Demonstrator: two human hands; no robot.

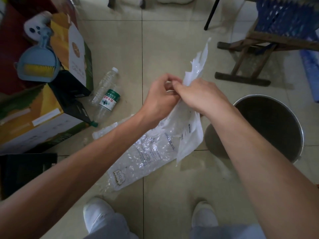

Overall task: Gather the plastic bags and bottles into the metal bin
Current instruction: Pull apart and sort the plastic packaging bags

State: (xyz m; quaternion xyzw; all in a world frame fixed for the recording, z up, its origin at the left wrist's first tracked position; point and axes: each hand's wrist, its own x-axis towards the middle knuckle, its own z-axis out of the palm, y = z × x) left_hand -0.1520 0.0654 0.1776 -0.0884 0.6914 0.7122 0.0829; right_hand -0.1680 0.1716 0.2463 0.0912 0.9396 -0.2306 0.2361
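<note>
Both hands, left hand (160,97) and right hand (202,97), fingers pinching the plastic bags (155,149), apparently several, beside the metal bin (269,126), bottles (107,95) on the floor.

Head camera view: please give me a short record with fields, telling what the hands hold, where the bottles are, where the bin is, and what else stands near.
left hand: left hand in a closed grip on the plastic bags
right hand: right hand gripping the same bags, touching the left hand
bags: clear, crinkled, hanging down above the floor
bottles: two clear bottles lying on the floor beside the cardboard boxes
bin: metal bin upright, at the person's right; inside looks dark
other: blue dustpan on a box; wooden stool beyond the bin
</note>
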